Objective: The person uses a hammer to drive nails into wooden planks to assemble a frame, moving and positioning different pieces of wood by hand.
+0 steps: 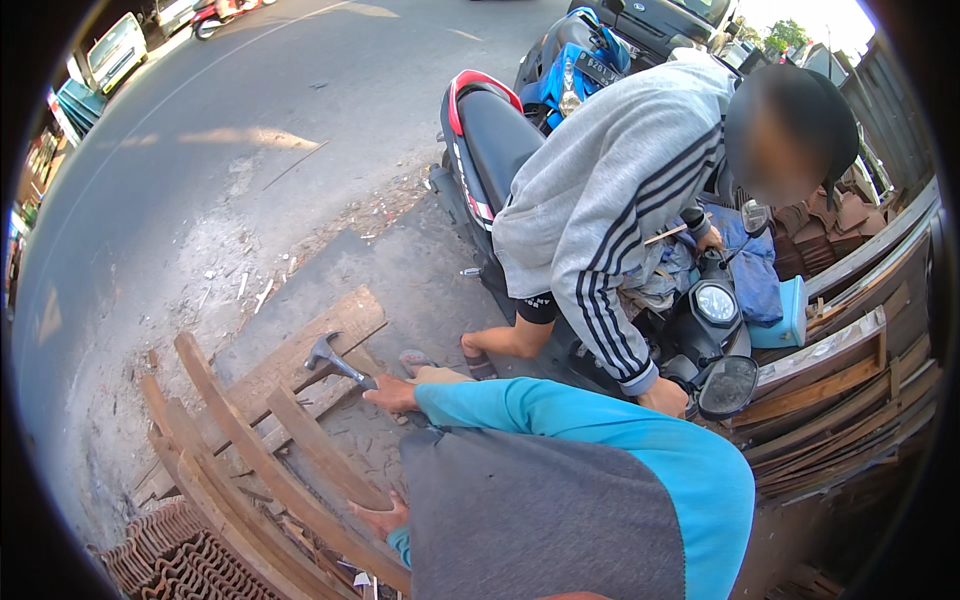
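My right hand [393, 393], at the end of a teal sleeve, is closed round the dark grip of a claw hammer [345, 367]. The hammer's metal head is over a broad wooden board [290, 335] on the ground. Nearer to me, my left hand [383, 517] grips the near end of a short wooden plank [318, 445], its thumb and a finger showing. That plank lies across other boards. Alongside it runs a longer wooden plank [250, 440], which bends in the wide view.
A person in a grey hooded jacket [620, 170] sits on a motorbike [490, 135] close on my right. Stacked roof tiles [165, 555] stand at the lower left. More timber [840, 385] is piled at the right. A road [250, 90] runs beyond, with vehicles.
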{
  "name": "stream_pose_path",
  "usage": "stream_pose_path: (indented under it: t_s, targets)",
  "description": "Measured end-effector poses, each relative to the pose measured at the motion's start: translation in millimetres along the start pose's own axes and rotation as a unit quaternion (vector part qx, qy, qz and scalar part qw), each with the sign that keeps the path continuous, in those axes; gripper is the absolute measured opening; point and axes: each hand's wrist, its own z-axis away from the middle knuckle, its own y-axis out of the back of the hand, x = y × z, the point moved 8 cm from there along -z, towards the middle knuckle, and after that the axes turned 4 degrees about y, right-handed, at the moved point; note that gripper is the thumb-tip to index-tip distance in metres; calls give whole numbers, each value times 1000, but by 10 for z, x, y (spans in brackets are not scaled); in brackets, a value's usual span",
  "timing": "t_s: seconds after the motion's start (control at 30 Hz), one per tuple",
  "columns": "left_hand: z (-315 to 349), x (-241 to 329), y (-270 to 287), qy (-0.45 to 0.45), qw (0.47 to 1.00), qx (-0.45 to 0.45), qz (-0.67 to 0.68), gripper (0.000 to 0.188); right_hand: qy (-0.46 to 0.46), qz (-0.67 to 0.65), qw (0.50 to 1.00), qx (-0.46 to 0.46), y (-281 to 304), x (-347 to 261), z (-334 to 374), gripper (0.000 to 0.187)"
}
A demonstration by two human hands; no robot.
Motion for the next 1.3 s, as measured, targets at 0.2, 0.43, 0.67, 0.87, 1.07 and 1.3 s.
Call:
stream_pose_path:
  t_s: [0.2,0.43,0.67,0.87,1.07,1.3]
  targets:
    - [8,165,154,-27,998,17,-46,111,-17,-47,999,-15,-34,58,-69,46]
    - [540,419,432,83,988,98,-82,117,-4,-74,997,10,-111,-84,185,30]
    - [422,363,-41,133,988,71,-27,100,-25,-140,984,-110,-145,-150,-24,25]
    - [237,272,-58,152,979,138,-2,88,-54,-37,974,-219,-264,-74,-367,29]
    - [283,324,67,160,975,146,-41,65,-42,53,977,-203,-272,-24,-569,32]
    - [176,451,-98,158,982,89,-44,67,-70,-11,967,-243,33,55,-562,27]
